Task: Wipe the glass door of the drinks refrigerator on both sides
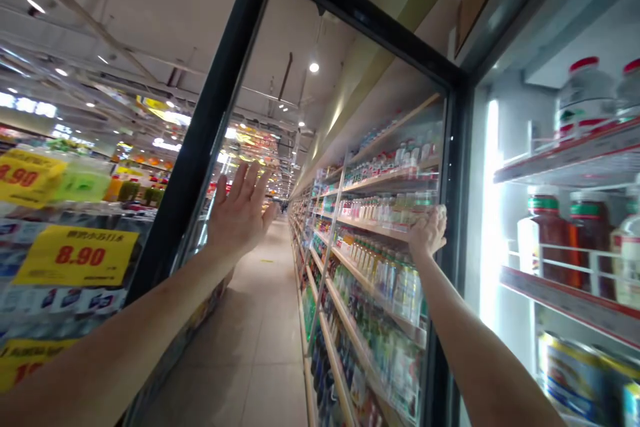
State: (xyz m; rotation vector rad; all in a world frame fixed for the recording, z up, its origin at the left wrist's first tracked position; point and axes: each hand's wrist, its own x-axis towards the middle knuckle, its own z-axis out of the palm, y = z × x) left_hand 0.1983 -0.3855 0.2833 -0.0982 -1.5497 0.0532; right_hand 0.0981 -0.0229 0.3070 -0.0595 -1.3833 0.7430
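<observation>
The dark-framed glass door (357,17) of a display fridge stands swung open in front of me. My left hand (241,207) lies flat with fingers spread, at the pane near the door's outer frame. Farther right, my right hand (429,232) is at the pane beside the hinge-side frame. Its fingers are bent inward; what they hold, if anything, is too small and blurred to make out. Shelves of bottles show in the pane behind both hands.
On the right, the lit fridge holds red-capped bottles (585,97), green-capped dark bottles (550,233) and cans (575,373) on shelves. Yellow price signs (77,255) and stacked goods stand on the left. A tiled floor (260,320) shows through the glass.
</observation>
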